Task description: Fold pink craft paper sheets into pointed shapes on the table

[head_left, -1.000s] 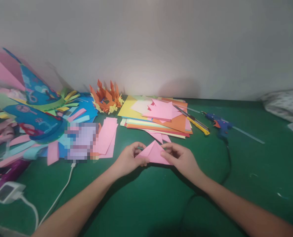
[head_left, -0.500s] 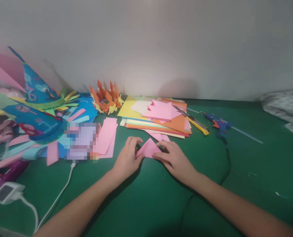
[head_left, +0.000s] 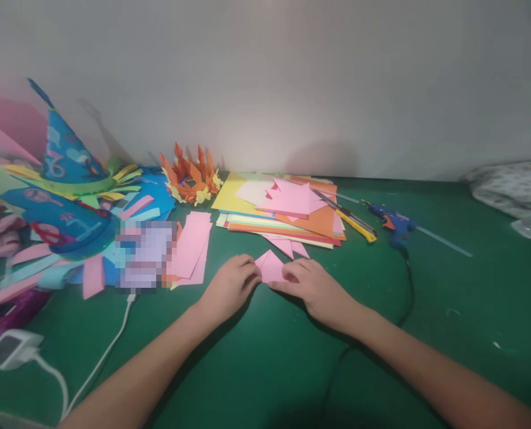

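A small folded piece of pink paper [head_left: 270, 266] lies on the green table [head_left: 247, 363] between my hands, its point facing away from me. My left hand [head_left: 232, 285] pinches its left edge, fingers curled. On its right side my right hand [head_left: 312, 287] grips the paper, with the thumb along the near edge and the other fingers bent over it. Just beyond are some pink folded triangles [head_left: 287, 245], partly under a stack of coloured paper [head_left: 287, 226].
A yellow cutter [head_left: 357, 226] and a blue glue gun [head_left: 397, 225] with a black cable lie to the right. At the left are pink strips [head_left: 193, 247], an orange paper crown [head_left: 193, 176], blue party hats [head_left: 71, 152] and a white cable [head_left: 113, 351].
The folded pink paper now lies flatter, with both hands lower over it. My left fingers have closed in, and my right fingers have bent down onto the paper.
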A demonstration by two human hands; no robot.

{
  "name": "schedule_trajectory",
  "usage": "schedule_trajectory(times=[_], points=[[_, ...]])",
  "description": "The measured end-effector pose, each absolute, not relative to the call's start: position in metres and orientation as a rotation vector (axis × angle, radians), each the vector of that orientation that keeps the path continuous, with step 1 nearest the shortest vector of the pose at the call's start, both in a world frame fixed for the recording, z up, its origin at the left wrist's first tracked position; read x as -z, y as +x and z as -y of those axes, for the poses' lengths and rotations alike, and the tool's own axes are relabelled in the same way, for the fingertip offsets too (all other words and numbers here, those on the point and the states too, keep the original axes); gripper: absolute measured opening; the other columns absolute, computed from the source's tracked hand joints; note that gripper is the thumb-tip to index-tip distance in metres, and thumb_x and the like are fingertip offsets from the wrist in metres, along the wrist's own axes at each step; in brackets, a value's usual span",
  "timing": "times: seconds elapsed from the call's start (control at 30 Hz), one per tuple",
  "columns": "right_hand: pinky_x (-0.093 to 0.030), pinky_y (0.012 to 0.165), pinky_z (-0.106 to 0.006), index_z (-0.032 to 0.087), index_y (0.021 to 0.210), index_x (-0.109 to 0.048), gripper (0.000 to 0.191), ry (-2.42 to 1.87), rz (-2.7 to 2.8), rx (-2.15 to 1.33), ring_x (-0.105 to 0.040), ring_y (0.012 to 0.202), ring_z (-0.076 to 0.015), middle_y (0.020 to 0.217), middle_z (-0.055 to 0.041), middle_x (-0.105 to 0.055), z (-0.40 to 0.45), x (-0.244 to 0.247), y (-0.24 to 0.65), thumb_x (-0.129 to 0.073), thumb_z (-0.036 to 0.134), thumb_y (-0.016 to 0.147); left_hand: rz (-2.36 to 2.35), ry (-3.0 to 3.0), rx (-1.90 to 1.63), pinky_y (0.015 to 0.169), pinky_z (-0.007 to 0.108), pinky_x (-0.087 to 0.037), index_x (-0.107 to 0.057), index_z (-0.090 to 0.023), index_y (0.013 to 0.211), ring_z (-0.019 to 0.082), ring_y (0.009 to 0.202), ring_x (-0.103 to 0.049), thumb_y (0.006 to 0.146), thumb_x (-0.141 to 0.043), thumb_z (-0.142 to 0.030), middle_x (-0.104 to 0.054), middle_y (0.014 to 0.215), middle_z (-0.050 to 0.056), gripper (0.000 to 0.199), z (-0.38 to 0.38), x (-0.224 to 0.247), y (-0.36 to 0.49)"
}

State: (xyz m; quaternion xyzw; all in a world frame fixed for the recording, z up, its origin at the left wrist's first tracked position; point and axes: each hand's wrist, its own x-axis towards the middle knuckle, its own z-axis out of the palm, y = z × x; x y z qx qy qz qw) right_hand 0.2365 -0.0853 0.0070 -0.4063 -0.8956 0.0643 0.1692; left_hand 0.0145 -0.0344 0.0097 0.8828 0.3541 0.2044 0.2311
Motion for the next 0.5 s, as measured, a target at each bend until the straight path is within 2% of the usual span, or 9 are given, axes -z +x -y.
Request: schedule_trajectory(times=[0.13, 0.3, 0.5], points=[[-0.036, 0.073, -0.032, 0.022, 0.085, -0.067, 0.036, -0.844, 2.537, -0.393, -0.047, 0.081, -0.0168, 0.082, -0.0051, -0.057, 0.091, -0.01, 0.242, -0.037, 0.002, 0.083, -0.966, 2.438, -0.567, 0.074, 0.029, -0.044, -0.062, -0.017, 0.081, 0.017, 0.081, -0.054, 0.087, -0.054, -0.013, -0.058, 0.086, 0.004, 0.01, 0.034, -0.008, 0.014], [-0.04, 0.069, -0.029, 0.021, 0.081, -0.063, 0.034, -0.656, 2.579, -0.603, -0.049, 0.076, -0.0159, 0.077, -0.0046, -0.059, 0.094, -0.016, 0.245, -0.034, 0.003, 0.083, -0.974, 2.412, -0.578, 0.071, 0.029, -0.043, -0.062, -0.018, 0.081, 0.016, 0.078, -0.053, 0.086, -0.055, -0.016, -0.057, 0.085, 0.004, 0.009, 0.032, -0.009, 0.015], [-0.038, 0.061, -0.029, 0.021, 0.066, -0.055, 0.036, -0.704, 2.571, -0.601, -0.048, 0.066, -0.0172, 0.064, -0.0038, -0.056, 0.093, -0.02, 0.251, -0.03, 0.011, 0.089, -0.983, 2.375, -0.563, 0.07, 0.028, -0.044, -0.062, -0.018, 0.082, 0.016, 0.077, -0.053, 0.085, -0.055, -0.016, -0.056, 0.086, 0.004, 0.008, 0.032, -0.01, 0.014]])
